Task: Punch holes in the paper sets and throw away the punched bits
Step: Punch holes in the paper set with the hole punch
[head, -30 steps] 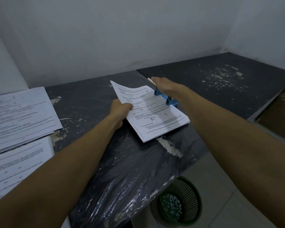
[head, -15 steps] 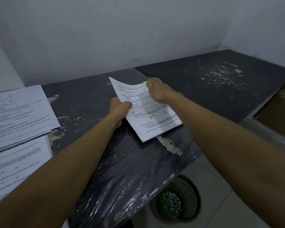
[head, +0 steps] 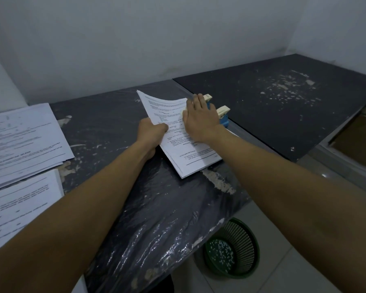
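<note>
We pinch the stapled white paper set (head: 178, 136) in left-hand fingers (head: 156, 129), right-hand fingers (head: 195, 106) flat on top, squaring it into the blue hole punch (head: 223, 118)

Right hand flattens beside the punch
The right hand (head: 200, 121) now lies open across the paper set (head: 178, 144); the hole punch's (head: 222, 115) cream levers stand exposed again.

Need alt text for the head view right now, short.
Left hand grips a paper set on a dark table while the right hand lies flat over it beside a blue hole punch. A green basket holding punched bits sits on the floor.
</note>
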The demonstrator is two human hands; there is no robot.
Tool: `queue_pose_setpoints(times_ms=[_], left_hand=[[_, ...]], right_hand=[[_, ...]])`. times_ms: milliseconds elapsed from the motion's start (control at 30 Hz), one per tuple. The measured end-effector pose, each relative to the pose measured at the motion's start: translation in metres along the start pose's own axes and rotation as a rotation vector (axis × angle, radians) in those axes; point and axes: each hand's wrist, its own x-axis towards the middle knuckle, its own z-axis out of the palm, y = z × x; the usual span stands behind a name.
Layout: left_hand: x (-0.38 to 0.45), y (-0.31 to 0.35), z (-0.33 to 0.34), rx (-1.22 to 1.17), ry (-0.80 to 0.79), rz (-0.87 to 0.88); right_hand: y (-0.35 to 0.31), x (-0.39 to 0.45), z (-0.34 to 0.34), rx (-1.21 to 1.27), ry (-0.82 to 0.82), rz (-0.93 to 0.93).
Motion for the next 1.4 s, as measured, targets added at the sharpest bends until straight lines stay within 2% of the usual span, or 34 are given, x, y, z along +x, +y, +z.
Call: queue_pose_setpoints(times_ms=[400,600,700,900,1067,1400], left_hand=[[0.0,0.001,-0.001,-0.001,-0.005,-0.001],[-0.001,0.0,0.0,0.009,-0.005,0.002],[-0.001,0.0,-0.001,0.011,0.001,-0.002],[-0.001,0.001,-0.001,-0.019,-0.014,-0.037],[-0.003,0.008,-0.003,-0.06,-0.012,-0.093],[-0.005,0.021,-0.029,-0.012,0.06,-0.089]], right_hand=[[0.002,0.005,-0.008,0.088,-0.075,-0.016],[0.014,0.016,-0.031,0.335,-0.129,-0.031],[0.021,0.019,-0.048,0.537,-0.168,0.057],[0.033,0.03,-0.058,0.716,-0.228,0.086],[0.032,0.026,-0.063,0.766,-0.245,0.091],[0.032,0.025,-0.067,0.849,-0.229,0.116]])
